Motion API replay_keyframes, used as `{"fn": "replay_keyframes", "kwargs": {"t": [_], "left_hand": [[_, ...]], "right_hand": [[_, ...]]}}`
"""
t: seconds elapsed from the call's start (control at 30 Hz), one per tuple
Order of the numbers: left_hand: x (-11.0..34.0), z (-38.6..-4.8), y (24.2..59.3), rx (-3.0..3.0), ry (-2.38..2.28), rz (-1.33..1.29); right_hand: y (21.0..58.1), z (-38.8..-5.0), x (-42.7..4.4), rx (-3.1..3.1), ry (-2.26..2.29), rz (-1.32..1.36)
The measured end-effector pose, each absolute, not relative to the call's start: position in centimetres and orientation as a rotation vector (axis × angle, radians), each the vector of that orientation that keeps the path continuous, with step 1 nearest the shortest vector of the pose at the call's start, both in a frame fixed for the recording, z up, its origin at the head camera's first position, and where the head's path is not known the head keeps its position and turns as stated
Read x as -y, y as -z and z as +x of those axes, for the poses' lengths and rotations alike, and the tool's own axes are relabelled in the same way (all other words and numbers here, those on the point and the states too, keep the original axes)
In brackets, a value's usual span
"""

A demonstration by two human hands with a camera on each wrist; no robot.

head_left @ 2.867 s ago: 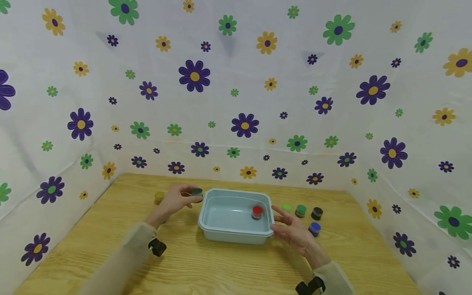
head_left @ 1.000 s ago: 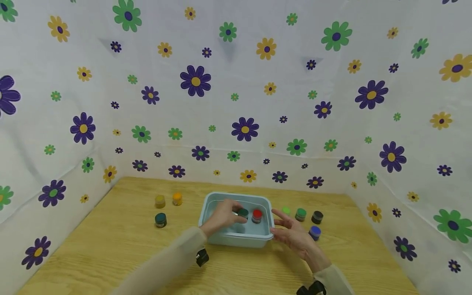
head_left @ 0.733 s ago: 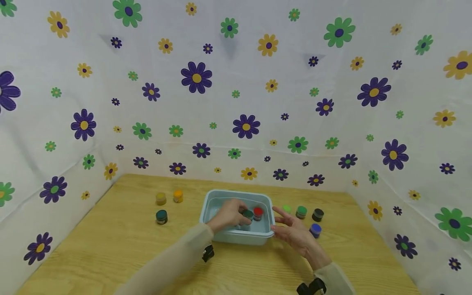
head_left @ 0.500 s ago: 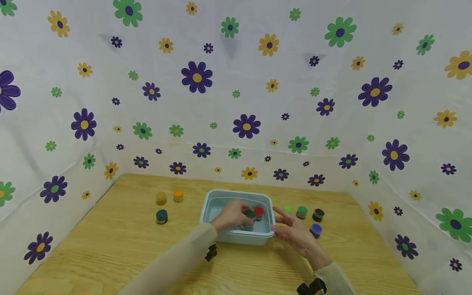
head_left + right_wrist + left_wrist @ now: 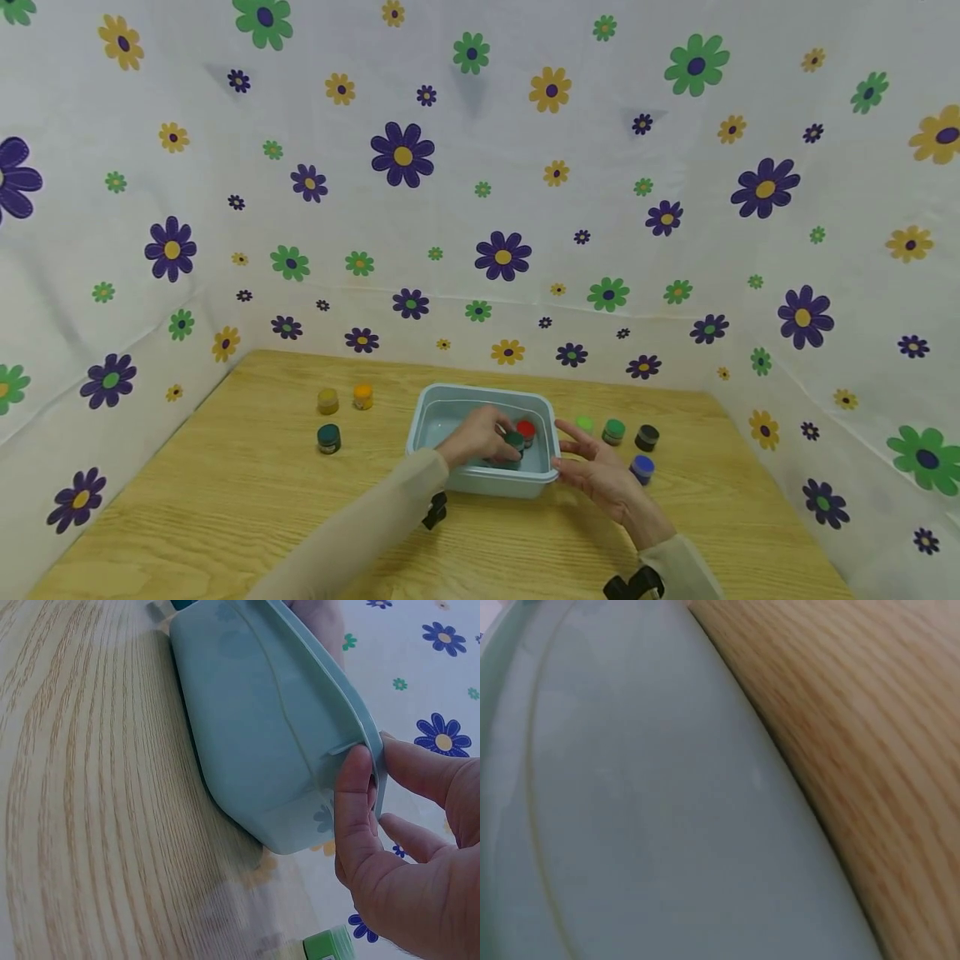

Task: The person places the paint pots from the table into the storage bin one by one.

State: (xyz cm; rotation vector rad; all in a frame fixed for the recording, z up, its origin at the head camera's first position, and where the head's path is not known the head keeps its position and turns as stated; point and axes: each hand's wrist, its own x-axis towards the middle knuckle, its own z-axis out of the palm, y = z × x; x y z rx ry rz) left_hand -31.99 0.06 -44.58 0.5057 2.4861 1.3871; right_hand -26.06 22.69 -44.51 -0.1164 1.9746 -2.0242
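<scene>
In the head view a pale blue bin (image 5: 480,483) stands mid-table. Inside it, my left hand (image 5: 480,435) pinches a dark green-lidded jar (image 5: 514,443), close beside a red-lidded jar (image 5: 526,432). My right hand (image 5: 606,482) holds the bin's right rim. In the right wrist view the thumb and fingers of that hand (image 5: 409,832) lie on both sides of the rim of the bin (image 5: 255,735). The left wrist view shows only the side of the bin (image 5: 660,787) and wood; the left hand is not seen there.
Left of the bin stand yellow (image 5: 327,401), orange (image 5: 363,396) and dark teal (image 5: 328,438) jars. Right of it are light green (image 5: 583,426), green (image 5: 613,431), black (image 5: 647,437) and blue (image 5: 642,468) jars. A flowered cloth (image 5: 442,200) hangs behind the table.
My left hand has carried the dark green-lidded jar from left of the bin into it, then rightward and slightly nearer to me beside the red-lidded jar. The right hand has stayed at the rim.
</scene>
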Motion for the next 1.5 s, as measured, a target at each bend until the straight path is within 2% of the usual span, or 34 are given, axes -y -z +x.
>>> {"fn": "replay_keyframes", "kwargs": {"t": [0.43, 0.9, 1.27, 1.5], "left_hand": [[-0.23, -32.27, 44.51, -2.595, -1.244, 0.513], [-0.5, -32.03, 44.82, -2.449, -1.35, 0.454], [-0.61, -32.69, 44.92, -2.546, -1.184, 0.583], [-0.83, -32.75, 44.91, -2.519, -1.191, 0.568]], "right_hand": [[44.4, -26.22, -22.54, -1.985, 2.027, -0.083], [44.84, -26.35, -22.55, -1.971, 2.031, -0.075], [44.7, -26.26, -22.62, -1.985, 2.018, -0.079], [44.63, -26.2, -22.64, -1.986, 2.013, -0.078]]}}
